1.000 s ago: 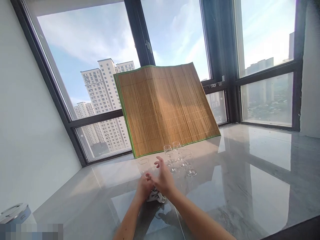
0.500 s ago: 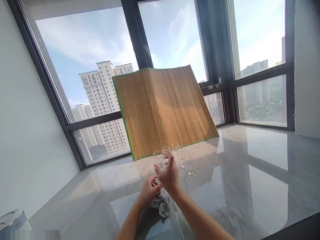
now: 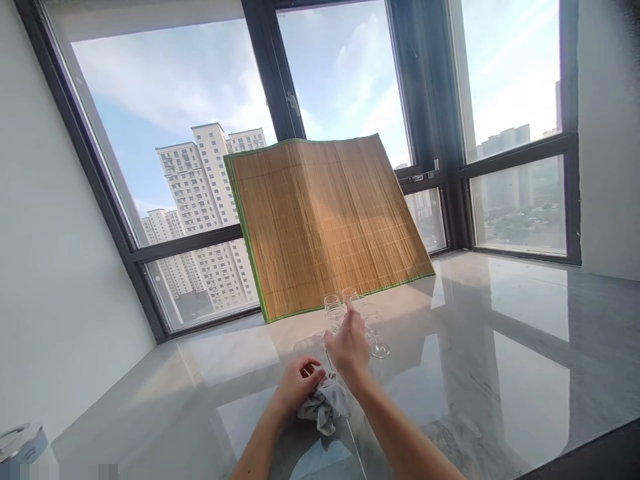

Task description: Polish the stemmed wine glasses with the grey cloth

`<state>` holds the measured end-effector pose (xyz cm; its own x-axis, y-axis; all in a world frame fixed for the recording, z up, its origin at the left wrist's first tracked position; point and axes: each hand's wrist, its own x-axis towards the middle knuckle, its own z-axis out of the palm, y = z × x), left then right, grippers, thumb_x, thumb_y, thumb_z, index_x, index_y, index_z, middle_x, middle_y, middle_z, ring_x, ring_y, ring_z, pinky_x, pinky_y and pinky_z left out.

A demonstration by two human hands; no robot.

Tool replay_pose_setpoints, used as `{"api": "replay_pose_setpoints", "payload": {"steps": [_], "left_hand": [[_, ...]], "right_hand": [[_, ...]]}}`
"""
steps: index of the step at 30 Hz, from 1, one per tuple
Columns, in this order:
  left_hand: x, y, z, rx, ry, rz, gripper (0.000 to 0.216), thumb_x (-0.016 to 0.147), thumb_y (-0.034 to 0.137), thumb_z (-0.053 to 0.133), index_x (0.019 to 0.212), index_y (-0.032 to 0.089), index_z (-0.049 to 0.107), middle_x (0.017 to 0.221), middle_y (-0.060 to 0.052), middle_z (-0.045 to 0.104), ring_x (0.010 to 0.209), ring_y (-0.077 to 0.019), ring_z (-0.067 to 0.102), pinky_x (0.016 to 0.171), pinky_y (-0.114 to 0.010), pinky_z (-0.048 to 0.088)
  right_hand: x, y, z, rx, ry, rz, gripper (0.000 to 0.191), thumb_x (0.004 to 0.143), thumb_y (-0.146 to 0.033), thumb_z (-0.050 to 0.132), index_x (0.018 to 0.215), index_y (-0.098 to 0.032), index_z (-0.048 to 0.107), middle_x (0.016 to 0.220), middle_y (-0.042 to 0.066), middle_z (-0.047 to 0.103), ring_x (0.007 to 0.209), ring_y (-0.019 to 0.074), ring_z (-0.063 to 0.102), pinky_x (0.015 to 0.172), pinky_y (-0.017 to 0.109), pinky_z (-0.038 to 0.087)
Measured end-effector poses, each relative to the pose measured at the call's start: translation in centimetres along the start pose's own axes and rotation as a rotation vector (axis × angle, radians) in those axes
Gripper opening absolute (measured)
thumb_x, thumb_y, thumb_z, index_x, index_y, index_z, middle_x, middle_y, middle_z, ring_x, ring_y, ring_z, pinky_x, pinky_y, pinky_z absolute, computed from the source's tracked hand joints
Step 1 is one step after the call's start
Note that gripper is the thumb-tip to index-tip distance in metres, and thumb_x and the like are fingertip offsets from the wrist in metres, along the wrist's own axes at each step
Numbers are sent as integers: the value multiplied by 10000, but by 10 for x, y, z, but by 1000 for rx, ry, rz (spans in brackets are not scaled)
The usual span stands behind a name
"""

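Ahead of me on the glossy counter stands a small cluster of clear stemmed glasses (image 3: 380, 349). My right hand (image 3: 349, 343) is at the cluster's near side, its fingers curled around a stemmed glass (image 3: 335, 320); the hand hides most of that glass's stem and foot. Lower and to the left, my left hand (image 3: 299, 385) has its fingers bent in, with thumb and fingertips at a crumpled grey cloth (image 3: 325, 405). That cloth lies bunched on the counter between my forearms.
A bamboo mat (image 3: 330, 220) with green edging leans against the window frame behind the glasses. The grey marble-look counter (image 3: 450, 387) reflects the windows. A white lidded container (image 3: 25, 443) stands at the lower left, by the white wall (image 3: 65, 267).
My right hand has moved right and closed in, and the glass beside it has shifted right toward the others. My left hand has stayed nearly in place by the cloth.
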<state>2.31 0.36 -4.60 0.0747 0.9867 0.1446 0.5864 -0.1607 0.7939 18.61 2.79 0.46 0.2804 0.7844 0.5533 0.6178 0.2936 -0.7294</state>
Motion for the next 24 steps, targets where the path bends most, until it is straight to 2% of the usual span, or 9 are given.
{"api": "replay_pose_setpoints", "payload": {"steps": [7,12,19,21,24], "left_hand": [[0,0,-2,43,-4,26,508,742,569,637,978,121,687,736,-29,622,626,-131,500,596,-255,381],[0,-2,-1,44,-1,14,489,750,556,633,982,129,688,737,-30,627,630,-135,506,594,-257,387],[0,-5,-2,44,-15,25,490,753,558,631,996,137,689,758,-31,641,628,-133,517,594,-255,392],[-1,-4,-1,38,-17,27,480,759,551,621,992,137,691,750,-27,640,626,-133,515,591,-253,389],[-2,1,0,18,12,44,431,793,532,568,915,138,695,703,-20,625,614,-135,512,586,-255,385]], "right_hand": [[1,7,6,-61,-72,1,769,732,-175,530,1456,-175,270,1309,129,519,1196,310,464,855,383,443],[1,5,3,-100,-108,2,736,734,-164,513,1440,-159,306,1302,140,527,1189,316,459,818,377,450],[1,4,3,-103,-95,0,720,724,-162,522,1420,-140,338,1270,150,550,1147,336,482,837,422,455],[1,4,3,-95,-69,-10,711,716,-166,540,1403,-142,358,1294,161,534,1158,349,476,870,453,445],[0,0,0,-18,72,-107,637,743,-193,552,1357,-146,392,1359,173,471,1226,362,424,952,509,402]]}}
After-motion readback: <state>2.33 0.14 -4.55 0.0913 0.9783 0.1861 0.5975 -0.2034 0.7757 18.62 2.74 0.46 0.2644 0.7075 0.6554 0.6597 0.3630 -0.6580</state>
